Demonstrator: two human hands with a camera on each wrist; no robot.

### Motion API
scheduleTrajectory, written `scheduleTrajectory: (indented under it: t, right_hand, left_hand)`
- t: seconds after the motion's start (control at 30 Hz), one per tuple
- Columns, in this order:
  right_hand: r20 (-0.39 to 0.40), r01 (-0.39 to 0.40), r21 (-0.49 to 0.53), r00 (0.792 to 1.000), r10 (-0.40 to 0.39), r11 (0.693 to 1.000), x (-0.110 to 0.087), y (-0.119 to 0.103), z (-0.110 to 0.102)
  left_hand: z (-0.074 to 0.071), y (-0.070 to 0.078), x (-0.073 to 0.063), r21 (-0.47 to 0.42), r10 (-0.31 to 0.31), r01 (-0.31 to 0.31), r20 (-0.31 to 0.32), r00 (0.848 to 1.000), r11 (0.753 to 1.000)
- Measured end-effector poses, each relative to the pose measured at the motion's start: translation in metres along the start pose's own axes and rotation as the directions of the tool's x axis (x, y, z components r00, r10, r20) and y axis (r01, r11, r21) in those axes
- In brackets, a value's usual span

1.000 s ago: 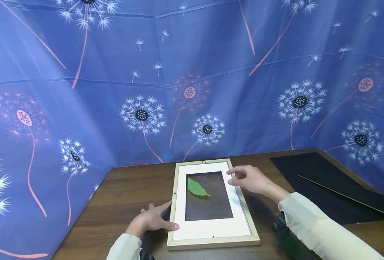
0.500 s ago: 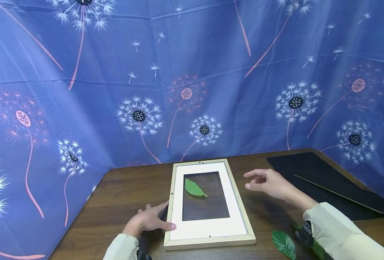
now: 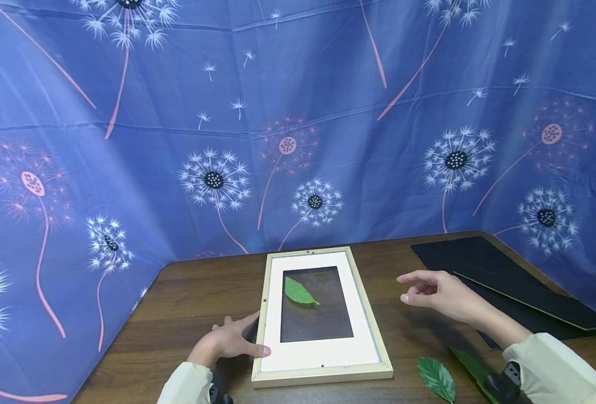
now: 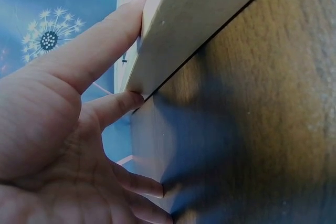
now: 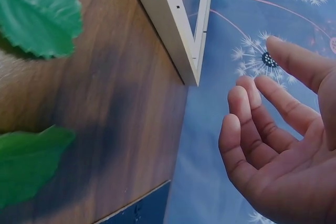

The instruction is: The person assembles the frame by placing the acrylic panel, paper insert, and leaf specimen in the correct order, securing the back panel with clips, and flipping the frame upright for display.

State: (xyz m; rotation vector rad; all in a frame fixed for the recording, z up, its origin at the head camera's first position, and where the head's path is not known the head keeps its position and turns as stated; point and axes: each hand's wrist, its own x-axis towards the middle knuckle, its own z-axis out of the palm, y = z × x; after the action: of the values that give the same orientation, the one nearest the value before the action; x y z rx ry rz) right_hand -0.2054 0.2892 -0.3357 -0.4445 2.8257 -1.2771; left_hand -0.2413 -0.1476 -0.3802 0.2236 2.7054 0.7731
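Observation:
A pale wooden picture frame [image 3: 323,377] lies on the table with a white mat [image 3: 318,354] inside it. A green leaf [image 3: 299,290] lies in the upper left of the mat's dark window. My left hand [image 3: 227,341] rests at the frame's left side, its thumb over the rim; in the left wrist view the index fingertip [image 4: 135,98] touches the side wall low down. Right of the frame, my right hand [image 3: 444,293] hovers over the table, holding nothing, its fingers loosely bent. Two more leaves, a broad leaf [image 3: 436,378] and a longer leaf [image 3: 471,370], lie nearer the right forearm.
Black boards [image 3: 484,255] overlap at the table's right, one tilted across another, partly behind the right forearm. A blue dandelion-patterned cloth [image 3: 368,185] hangs behind the brown wooden table [image 3: 202,292].
My right hand has moved from the frame's right edge out to the right and toward me, uncovering the two loose leaves. The left hand stays at the frame, and the framed leaf keeps its place.

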Motion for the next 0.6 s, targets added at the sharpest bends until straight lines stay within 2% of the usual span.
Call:
scheduleTrajectory:
  t: [0.37,0.6]
  right_hand:
    - [0.010,0.002,-0.006,1.000,-0.002,1.000,-0.026,0.021,-0.006]
    - [0.050,-0.018,0.003,0.999,0.018,1.000,-0.041,0.031,-0.008]
  left_hand:
    - [0.000,-0.001,0.000,0.000,0.022,-0.022,-0.007,1.000,1.000]
    - [0.000,-0.001,-0.001,-0.008,0.031,-0.031,-0.002,1.000,0.999]
